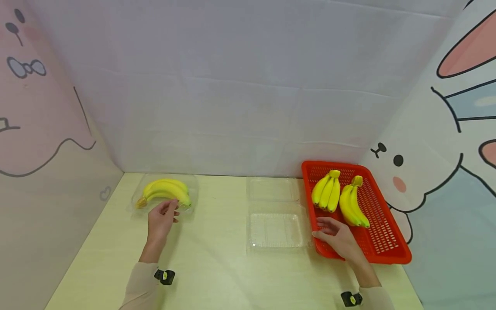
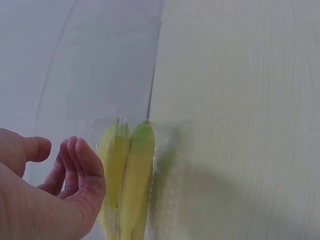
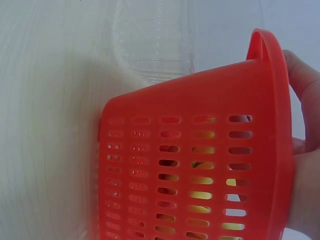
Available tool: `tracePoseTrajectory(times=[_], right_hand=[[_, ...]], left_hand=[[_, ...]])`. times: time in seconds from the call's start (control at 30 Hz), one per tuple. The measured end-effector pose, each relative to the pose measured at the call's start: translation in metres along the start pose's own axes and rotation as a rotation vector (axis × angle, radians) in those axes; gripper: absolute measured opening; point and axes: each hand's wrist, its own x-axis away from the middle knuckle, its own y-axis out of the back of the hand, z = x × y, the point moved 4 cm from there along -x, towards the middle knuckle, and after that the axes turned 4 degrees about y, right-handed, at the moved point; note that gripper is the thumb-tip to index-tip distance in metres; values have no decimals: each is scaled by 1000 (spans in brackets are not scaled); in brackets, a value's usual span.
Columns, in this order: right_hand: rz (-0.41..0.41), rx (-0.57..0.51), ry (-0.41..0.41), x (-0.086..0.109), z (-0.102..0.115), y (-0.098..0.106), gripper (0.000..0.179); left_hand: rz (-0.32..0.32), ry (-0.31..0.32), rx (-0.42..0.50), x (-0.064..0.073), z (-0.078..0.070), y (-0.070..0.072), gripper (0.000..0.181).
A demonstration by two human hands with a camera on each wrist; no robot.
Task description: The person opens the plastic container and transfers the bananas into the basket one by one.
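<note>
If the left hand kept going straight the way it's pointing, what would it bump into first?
Probably the clear box with bananas in it, right in front of the left hand. The pictures don't show clearly whether there is any gap between hand and box.

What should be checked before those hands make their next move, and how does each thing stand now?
1. Red basket stocked: ok, with a left bunch of bananas and a right bunch.
2. Middle clear container open, without bananas: ok.
3. Packed bananas lying within the left clear container: ok.
4. That container properly closed: cannot tell; its clear edges are too faint.
5. Left hand free: ok, holding nothing.
6. Right hand holding a bunch: not ok; it is at the basket.
</note>
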Motion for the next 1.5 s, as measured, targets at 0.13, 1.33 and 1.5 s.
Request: tracePoseTrajectory(times=[0.13,1.33,1.5], right_hand=[[2,4,7,0,-1,0,51],[-7,-1,44,2,1,-1,51],[-11,-2,32,1,2,-1,51]], left_hand=[[-22,11,27,-2,5,7,42],[-123,227,73,-9,55,35,52],[-133,250,98,-10,58,37,49]])
